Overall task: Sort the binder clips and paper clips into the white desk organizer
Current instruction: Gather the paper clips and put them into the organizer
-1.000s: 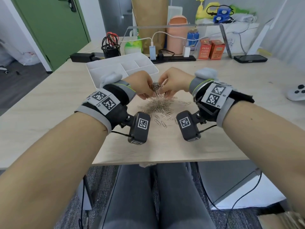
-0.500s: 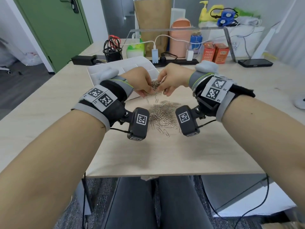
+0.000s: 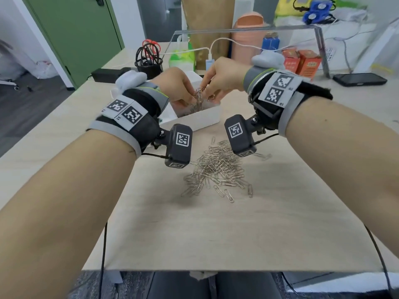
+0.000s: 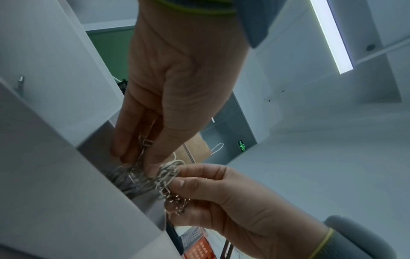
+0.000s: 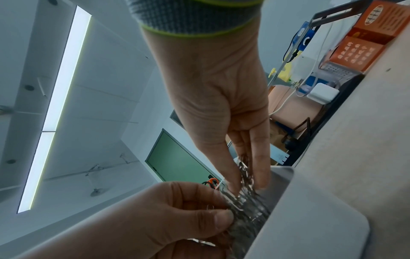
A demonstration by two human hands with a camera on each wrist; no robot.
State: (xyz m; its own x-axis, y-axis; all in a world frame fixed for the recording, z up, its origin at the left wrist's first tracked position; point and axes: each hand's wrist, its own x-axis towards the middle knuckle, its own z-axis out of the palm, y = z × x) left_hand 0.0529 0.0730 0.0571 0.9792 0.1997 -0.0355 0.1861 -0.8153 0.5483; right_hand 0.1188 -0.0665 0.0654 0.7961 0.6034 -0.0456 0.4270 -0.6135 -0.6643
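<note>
Both hands hold one tangled bunch of silver paper clips (image 3: pixel 198 100) just over the near right compartment of the white desk organizer (image 3: pixel 200 120). My left hand (image 3: pixel 179 87) pinches the bunch between thumb and fingers (image 4: pixel 126 150), and clips (image 4: pixel 164 175) hang down into the compartment. My right hand (image 3: pixel 220 76) pinches the same bunch from the other side, its fingers (image 5: pixel 261 175) pointing down beside the organizer wall (image 5: pixel 310 219). A loose pile of paper clips (image 3: pixel 218 171) lies on the wooden table, nearer me. No binder clips are in view.
Behind the organizer stand a black mesh pen holder (image 3: pixel 149 61), a green tissue pack (image 3: pixel 181 57) and a charger cable. Orange boxes (image 3: pixel 302 61) and a dark phone (image 3: pixel 359 79) lie at the back right. The table's front edge (image 3: pixel 216 270) is near my lap.
Both hands lifted the bunch of paper clips off the pile and carried it forward, from above the pile to over the organizer's near compartment.
</note>
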